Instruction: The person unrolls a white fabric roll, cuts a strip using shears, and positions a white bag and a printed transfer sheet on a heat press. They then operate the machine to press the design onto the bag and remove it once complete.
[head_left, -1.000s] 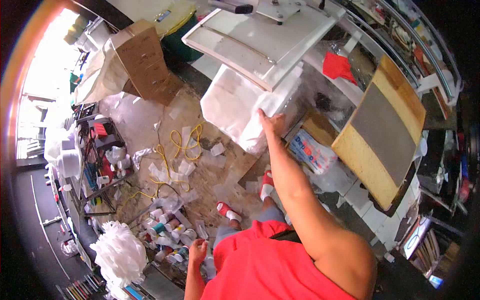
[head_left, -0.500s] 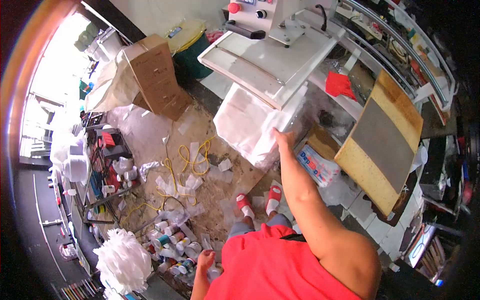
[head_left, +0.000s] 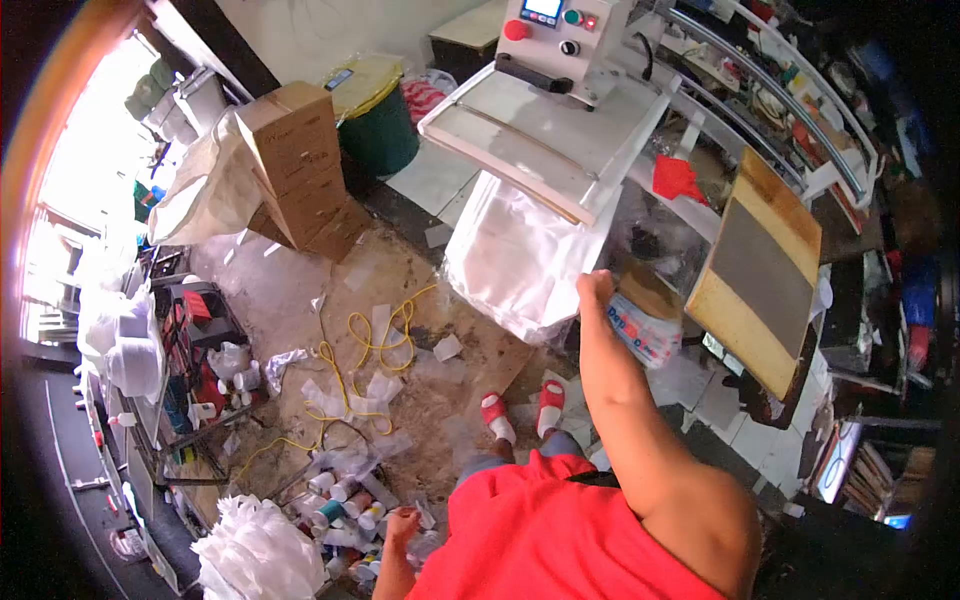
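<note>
My right arm reaches forward, and my right hand (head_left: 597, 287) is closed at the right edge of a large white plastic bag (head_left: 510, 260). Part of that edge is hidden by the hand. The bag hangs below the front of a white heat press (head_left: 510, 140), whose control box carries a display and buttons. My left hand (head_left: 402, 524) hangs low by my side with loosely curled fingers and nothing visible in it. Behind it on the floor lie several jars and bottles (head_left: 345, 500).
Cardboard boxes (head_left: 295, 165) stand at the back left beside a green bin (head_left: 380, 135). A yellow cord (head_left: 345, 375) and paper scraps cover the floor. A board with a grey pad (head_left: 760, 275) leans at right. A white plastic bundle (head_left: 255, 555) sits at lower left.
My right hand has moved to the right, from the bag's front face to its right edge. The view has shifted, showing more of the press's control box. My left hand stays low.
</note>
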